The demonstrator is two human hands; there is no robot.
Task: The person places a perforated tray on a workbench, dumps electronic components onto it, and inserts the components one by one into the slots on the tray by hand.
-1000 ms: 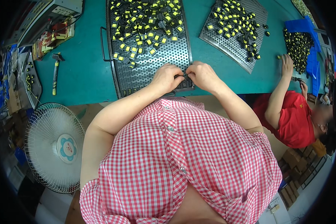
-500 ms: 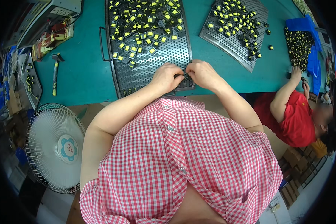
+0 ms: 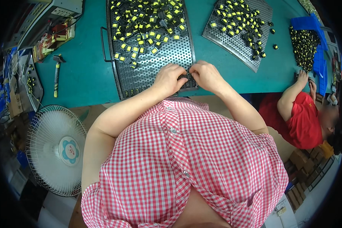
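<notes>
Both my hands work close together over the near right corner of a perforated metal tray (image 3: 171, 53). My left hand (image 3: 170, 79) is closed, thumb and fingers pinched on a small dark part I cannot make out. Facing it, my right hand (image 3: 206, 77) is closed too, its fingertips meeting near the same spot and hiding what they hold. Small black parts with yellow wrapping, like little transformers (image 3: 148, 17), lie heaped on the tray's far half. Dark pieces (image 3: 135, 92) stand in a row along the tray's near edge, partly behind my left forearm.
A second perforated plate (image 3: 224, 41) with similar parts lies at the right, several loose ones beside it. Further right, a person in red (image 3: 302, 117) works by a blue bin (image 3: 320, 68). A hammer (image 3: 56, 76) lies on the green table (image 3: 83, 76); a fan (image 3: 55, 150) stands at the near left.
My hands stay almost in place, with only slight finger movement at the tray's corner. At the right, the other person's hands have shifted a little.
</notes>
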